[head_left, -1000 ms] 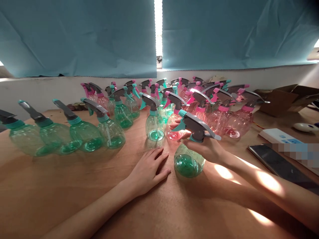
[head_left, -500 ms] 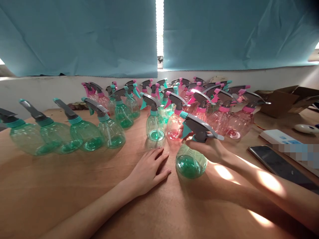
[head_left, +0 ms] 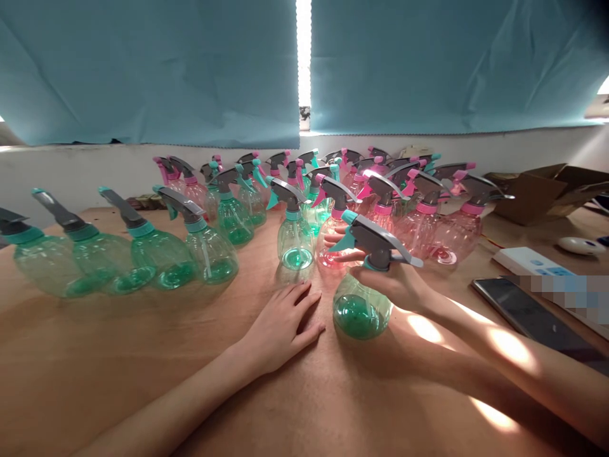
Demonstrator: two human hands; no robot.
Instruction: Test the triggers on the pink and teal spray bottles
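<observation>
A green spray bottle with a grey and turquoise spray head stands on the wooden table in front of me. My right hand is around its neck, just below the spray head. Its fingers are stretched out past the turquoise trigger, and the thumb side lies by the bottle's shoulder. To the left, my left hand rests flat on the tabletop with its fingers apart, holding nothing. Just beyond the hands stand another green spray bottle and a pink spray bottle, the latter partly hidden by my right fingers.
Several green spray bottles form a row at the left. Behind, many pink and green ones crowd together, among them a pink bottle. At the right lie a phone, a white box, a white mouse and an opened cardboard box.
My right fingers have straightened away from the trigger and now spread out behind the spray head. The bottle and my left hand stay in place; the view shifts slightly.
</observation>
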